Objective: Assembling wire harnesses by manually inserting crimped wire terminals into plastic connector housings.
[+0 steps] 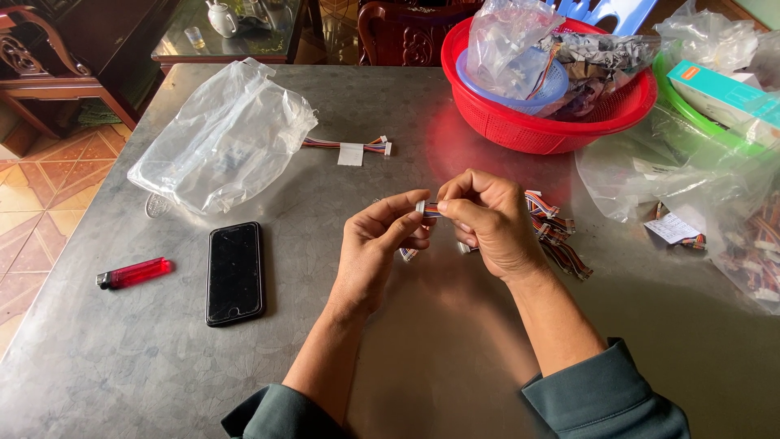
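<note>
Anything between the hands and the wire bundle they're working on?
No. Left hand and right hand both pinch the multicoloured wire bundle directly above the table; nothing visible sits between.

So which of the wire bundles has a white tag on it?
The wire bundle lying alone beside the clear plastic bag, apart from both hands; white paper wraps its middle.

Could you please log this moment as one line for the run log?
left hand: pinches wire bundle | right hand: grips same bundle | more wire bundles behind right hand | phone, lighter left
</note>
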